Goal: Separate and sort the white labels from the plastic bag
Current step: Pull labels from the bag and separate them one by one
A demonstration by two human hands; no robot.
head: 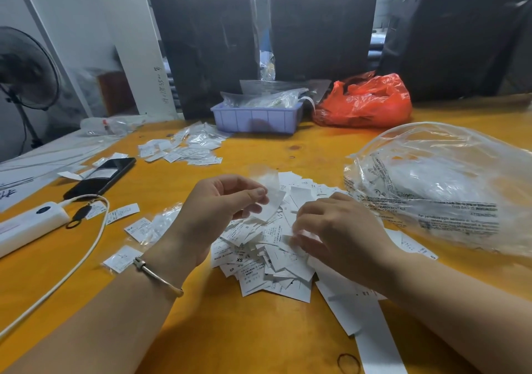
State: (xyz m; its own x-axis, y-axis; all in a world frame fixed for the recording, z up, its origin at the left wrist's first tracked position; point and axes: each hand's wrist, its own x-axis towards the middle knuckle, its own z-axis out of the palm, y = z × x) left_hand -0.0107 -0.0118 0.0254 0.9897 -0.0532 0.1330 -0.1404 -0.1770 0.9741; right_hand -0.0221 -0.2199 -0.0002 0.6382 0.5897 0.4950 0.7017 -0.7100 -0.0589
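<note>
A glossy orange counter (230, 330) runs under everything, with tall black-wrapped bundles (207, 45) standing along its far edge. At the left lie a white power strip (31, 224) and a dark phone (100, 176), smooth and hard beside scattered small sleeved labels (178, 150). The left hand (218, 203) has its grip pinching one thin, limp white label (272, 201), lifted just above the heap. The pile of white labels (267, 255) lies loose, papery and overlapping. The right hand (342, 229) rests curled into it, fingertips hidden, so its grip I cannot tell. I would peel singly, reading the size marks. Farther right slumps the crinkled clear plastic bag (449, 189).
</note>
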